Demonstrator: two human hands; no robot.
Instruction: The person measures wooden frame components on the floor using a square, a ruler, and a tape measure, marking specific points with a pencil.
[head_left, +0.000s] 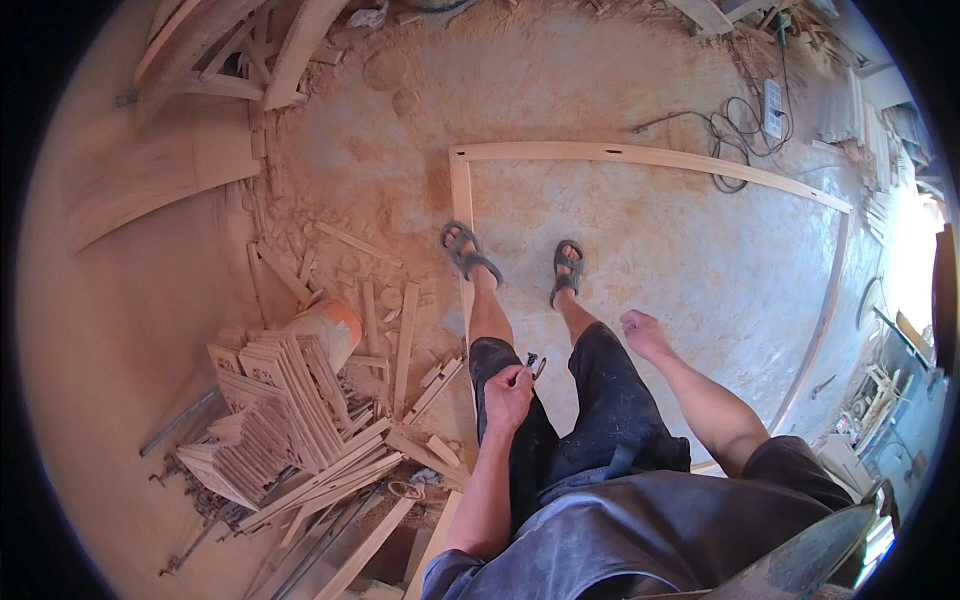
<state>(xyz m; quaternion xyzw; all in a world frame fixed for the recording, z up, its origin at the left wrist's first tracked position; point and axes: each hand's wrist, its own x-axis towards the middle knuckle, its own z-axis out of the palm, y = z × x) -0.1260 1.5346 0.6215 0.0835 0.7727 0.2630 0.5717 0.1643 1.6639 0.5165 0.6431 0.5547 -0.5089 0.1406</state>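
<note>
My left hand [508, 397] is closed in front of my left thigh, gripping a small dark metal tool [537, 366] with a loop at one end; its exact kind is too small to tell. My right hand [643, 333] is curled into a loose fist beside my right knee, with nothing showing out of it. Around my feet lies a large rectangular wooden frame [560, 151] on the floor, with dark slots cut in its far rail. My left sandal [470, 252] is over the frame's left rail, and my right sandal [567, 272] stands inside the frame.
At the left, a stack of cut wooden pieces [285, 400] leans by an orange-and-white bucket [335, 328], among loose strips and metal bar clamps [180, 425]. Curved wooden parts [300, 50] stand at the far left. A cable [715, 130] and power strip [773, 108] lie far right.
</note>
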